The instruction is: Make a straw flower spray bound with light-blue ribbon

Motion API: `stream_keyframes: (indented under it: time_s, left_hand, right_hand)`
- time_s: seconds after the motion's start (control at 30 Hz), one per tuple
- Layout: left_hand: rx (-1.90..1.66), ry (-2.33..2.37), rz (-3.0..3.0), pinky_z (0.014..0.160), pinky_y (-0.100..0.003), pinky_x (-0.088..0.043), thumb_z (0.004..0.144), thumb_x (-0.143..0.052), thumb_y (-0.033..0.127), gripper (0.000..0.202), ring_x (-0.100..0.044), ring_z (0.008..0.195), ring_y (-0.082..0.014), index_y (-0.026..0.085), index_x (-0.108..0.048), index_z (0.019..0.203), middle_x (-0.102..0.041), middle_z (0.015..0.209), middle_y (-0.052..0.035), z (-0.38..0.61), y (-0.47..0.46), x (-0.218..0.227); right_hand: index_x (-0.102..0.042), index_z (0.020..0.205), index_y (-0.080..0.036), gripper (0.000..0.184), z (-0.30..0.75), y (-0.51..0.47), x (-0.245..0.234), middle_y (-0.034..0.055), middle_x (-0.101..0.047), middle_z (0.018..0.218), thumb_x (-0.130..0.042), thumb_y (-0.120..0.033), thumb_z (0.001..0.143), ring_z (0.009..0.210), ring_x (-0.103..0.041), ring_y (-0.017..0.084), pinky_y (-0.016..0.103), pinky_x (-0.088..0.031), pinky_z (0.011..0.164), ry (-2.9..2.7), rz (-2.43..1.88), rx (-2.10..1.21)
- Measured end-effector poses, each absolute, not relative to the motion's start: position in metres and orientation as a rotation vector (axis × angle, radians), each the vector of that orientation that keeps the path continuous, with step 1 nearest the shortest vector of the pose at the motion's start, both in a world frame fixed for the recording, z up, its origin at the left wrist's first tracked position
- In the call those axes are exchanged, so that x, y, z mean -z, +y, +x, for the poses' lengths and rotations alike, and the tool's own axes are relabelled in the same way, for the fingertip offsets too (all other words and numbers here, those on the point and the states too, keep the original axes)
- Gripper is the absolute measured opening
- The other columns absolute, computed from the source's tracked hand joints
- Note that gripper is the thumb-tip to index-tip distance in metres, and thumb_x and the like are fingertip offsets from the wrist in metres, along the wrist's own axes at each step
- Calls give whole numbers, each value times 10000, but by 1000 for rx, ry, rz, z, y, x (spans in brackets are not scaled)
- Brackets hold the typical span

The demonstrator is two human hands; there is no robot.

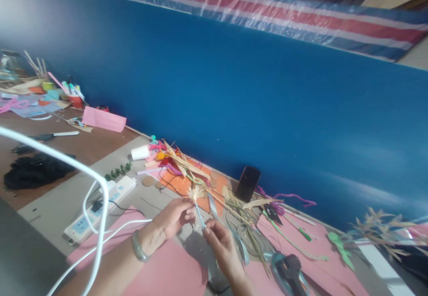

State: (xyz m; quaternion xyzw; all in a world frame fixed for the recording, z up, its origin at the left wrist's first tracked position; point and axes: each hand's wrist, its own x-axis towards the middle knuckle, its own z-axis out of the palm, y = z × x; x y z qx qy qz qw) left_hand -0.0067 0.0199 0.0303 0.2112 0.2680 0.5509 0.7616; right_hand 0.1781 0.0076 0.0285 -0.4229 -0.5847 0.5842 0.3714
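Between my two hands is a small craft flower with a pale, straw-like head [194, 193] and a thin light-blue stem [199, 213]. My left hand [175, 218], a bangle on its wrist, is closed with the fingertips at the stem just below the head. Lower down, my right hand [220, 242] pinches the stem's bottom end between thumb and finger. Pink paper [167, 269] lies under both hands. Just behind them are dried stalks [245, 224] and an orange sheet [174, 180] strewn with husk strips [187, 166].
A white cable [104, 207] loops across the left foreground near a power strip [100, 209]. A phone [248, 183] leans against the blue partition [267, 108]. A tape roll [289, 271] sits right of my right hand. A white cup [140, 153] lies on its side.
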Motion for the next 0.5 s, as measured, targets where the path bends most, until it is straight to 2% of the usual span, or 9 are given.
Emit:
stream_keyframes:
  time_s: [0.17, 0.33, 0.4, 0.5]
  left_hand:
    - [-1320, 663, 451, 632, -253, -414, 734, -731, 390, 339, -345, 502, -65, 175, -488, 639, -368, 574, 84, -18, 27, -33]
    - [-1265, 1057, 799, 530, -227, -326, 763, -611, 457, 323, -348, 477, -75, 179, -507, 635, -359, 538, 83, -18, 29, -32]
    - [-1163, 1130, 940, 513, -237, -306, 740, -626, 437, 314, -395, 474, -94, 171, -538, 598, -413, 501, 64, -15, 28, -27]
    - [-1027, 1230, 1186, 548, -250, -346, 734, -628, 410, 278, -519, 551, -149, 161, -612, 612, -560, 532, 15, -13, 26, -19]
  right_hand:
    - [-592, 695, -195, 324, 180, 7, -27, -48, -427, 601, -734, -478, 763, 560, -341, 115, 228, -278, 538, -1420, -1054, -1541]
    - [-587, 691, -207, 288, 185, 15, -15, -58, -420, 565, -722, -442, 788, 541, -342, 114, 227, -292, 541, -1292, -1033, -1414]
    - [-599, 696, -208, 286, 187, 19, -11, -53, -451, 564, -723, -451, 781, 530, -361, 115, 230, -305, 530, -1276, -1086, -1365]
    - [-618, 671, -200, 311, 189, 24, -7, -39, -498, 567, -736, -477, 751, 522, -402, 121, 238, -333, 516, -1314, -1162, -1285]
